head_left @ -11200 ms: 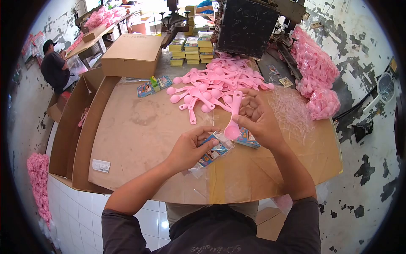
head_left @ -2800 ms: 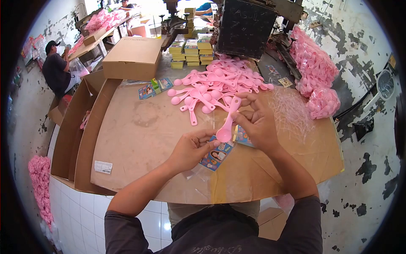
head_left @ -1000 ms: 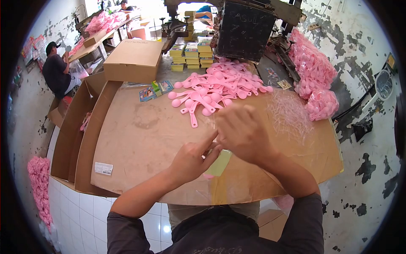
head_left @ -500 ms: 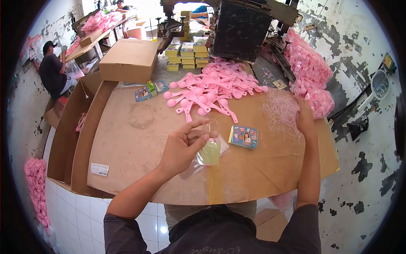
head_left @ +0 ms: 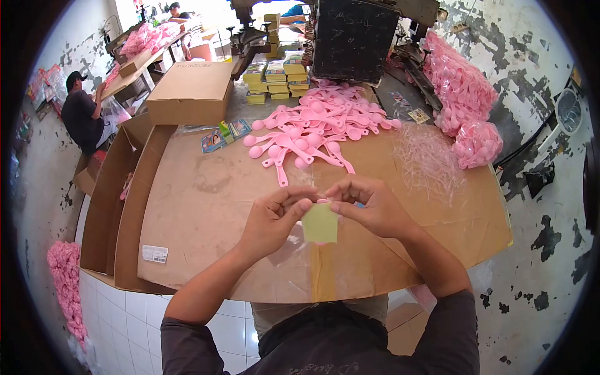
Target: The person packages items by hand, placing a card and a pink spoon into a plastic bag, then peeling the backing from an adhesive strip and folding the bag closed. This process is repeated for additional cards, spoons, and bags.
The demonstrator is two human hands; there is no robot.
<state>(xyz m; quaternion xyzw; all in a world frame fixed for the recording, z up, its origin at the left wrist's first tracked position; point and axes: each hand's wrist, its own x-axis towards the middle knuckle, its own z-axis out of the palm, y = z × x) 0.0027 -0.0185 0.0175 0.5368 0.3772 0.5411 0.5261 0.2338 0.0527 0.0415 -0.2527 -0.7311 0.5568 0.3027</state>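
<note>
Pinching a packet (head_left: 320, 223) over cardboard tabletop (head_left: 206, 200); pink spoons (head_left: 312, 122) beyond, walls (head_left: 531, 81) peeling

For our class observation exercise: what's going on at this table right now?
A person at a cardboard-covered table pinches the top edge of a small yellow-green packet between the left hand and right hand. Behind the hands lies a loose pile of pink spoons, with a heap of clear sleeves to the right. At far left another person sits facing away.
</note>
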